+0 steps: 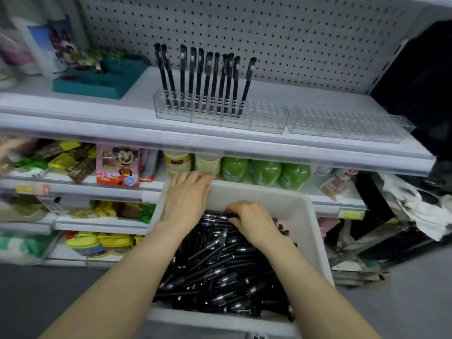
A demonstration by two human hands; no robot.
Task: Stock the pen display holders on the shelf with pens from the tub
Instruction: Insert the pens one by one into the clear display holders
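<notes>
Pegboard shelf (102,111) above; left hand (186,199) flat on tub (315,231) rim, right hand (252,223) fingers curled among pens (220,272).

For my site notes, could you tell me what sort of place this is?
Most likely a small retail shop aisle: tiered shelves on a pegboard back, packaged goods such as green bottles, and clear pen display holders being stocked.

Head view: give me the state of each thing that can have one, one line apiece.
left holder: partly stocked, black pens upright in its left part, right end empty
right holder: empty
tub: open, heaped with loose black pens
left hand: flat on the tub's far rim, holding nothing
right hand: down in the tub, fingers curled on pens
</notes>
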